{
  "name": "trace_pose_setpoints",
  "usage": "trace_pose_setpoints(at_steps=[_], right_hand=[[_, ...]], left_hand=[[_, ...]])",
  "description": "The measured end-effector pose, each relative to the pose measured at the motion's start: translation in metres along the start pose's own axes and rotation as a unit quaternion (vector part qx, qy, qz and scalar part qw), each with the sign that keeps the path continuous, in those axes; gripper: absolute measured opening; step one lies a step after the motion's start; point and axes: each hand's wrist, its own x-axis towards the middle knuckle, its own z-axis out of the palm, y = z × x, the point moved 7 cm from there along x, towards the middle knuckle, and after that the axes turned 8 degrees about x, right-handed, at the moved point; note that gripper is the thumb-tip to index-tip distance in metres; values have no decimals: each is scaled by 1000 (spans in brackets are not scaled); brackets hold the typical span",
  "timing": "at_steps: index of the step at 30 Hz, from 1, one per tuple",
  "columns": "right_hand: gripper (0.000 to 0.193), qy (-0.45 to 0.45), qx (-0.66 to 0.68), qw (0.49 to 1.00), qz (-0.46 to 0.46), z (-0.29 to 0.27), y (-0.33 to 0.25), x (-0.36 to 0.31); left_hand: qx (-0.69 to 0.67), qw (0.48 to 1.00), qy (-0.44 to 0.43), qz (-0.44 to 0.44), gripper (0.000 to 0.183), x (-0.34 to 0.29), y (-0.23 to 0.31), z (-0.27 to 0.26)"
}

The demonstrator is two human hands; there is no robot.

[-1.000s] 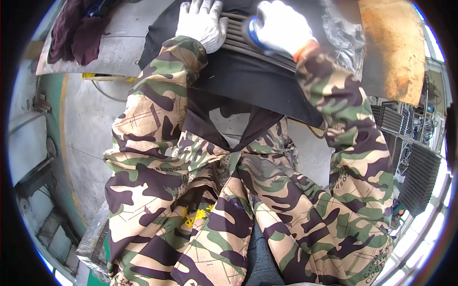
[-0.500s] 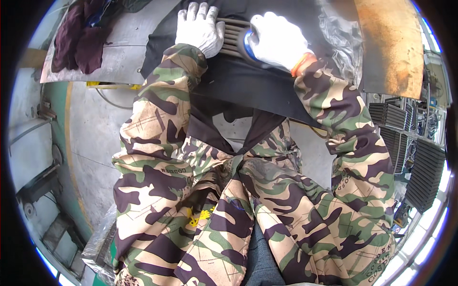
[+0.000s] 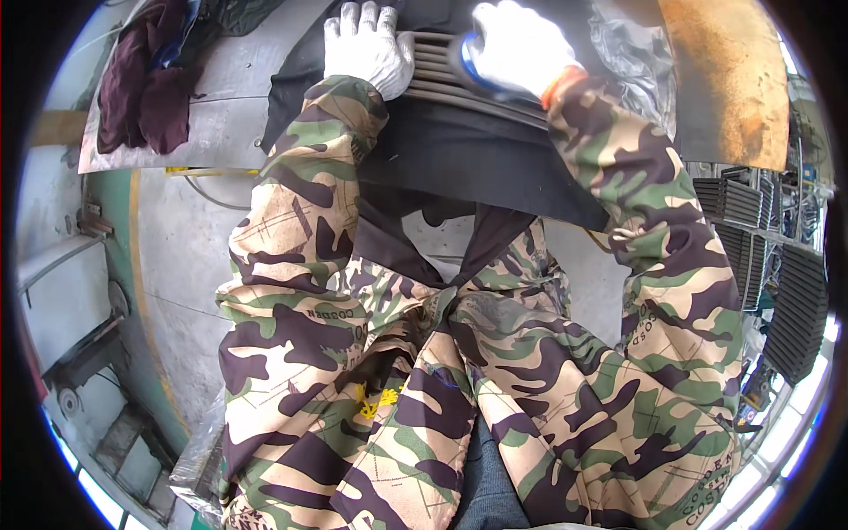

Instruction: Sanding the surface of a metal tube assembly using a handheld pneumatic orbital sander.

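Head: left hand, right hand (both gloved), one blue tool, one grille

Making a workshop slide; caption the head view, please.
Gloved left hand on a slatted piece, gloved right hand holding a blue-edged object.

over one black flexible sheet there are one left hand and one right hand, both white-gloved, one grey slatted grille and one blue-edged tool. left of the sheet is one crumpled maroon cloth; right of it are one crumpled translucent film, one rust-stained flat panel and at least two stacks of dark slatted pieces.
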Motion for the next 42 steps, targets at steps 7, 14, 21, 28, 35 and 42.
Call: trace_pose_setpoints(at_steps=[7, 14, 21, 28, 35, 42], right_hand=[[31, 3, -20, 999, -26, 11, 4, 5], [28, 9, -5, 1000, -22, -6, -14, -5], [26, -23, 30, 999, -30, -8, -30, -12], [25, -4, 36, 999, -31, -2, -41, 9], [25, 3, 34, 999, -34, -6, -41, 11], [25, 5, 31, 999, -32, -13, -39, 9]], left_hand=[[33, 999, 7, -4, 48, 8, -6, 3], [13, 1000, -6, 8, 47, 12, 5, 8], [-70, 997, -15, -41, 51, 8, -4, -2], [-75, 997, 13, -30, 45, 4, -10, -1], [-86, 992, 80, -43, 32, 16, -10, -8], [-92, 992, 75, -44, 30, 25, -7, -2]])
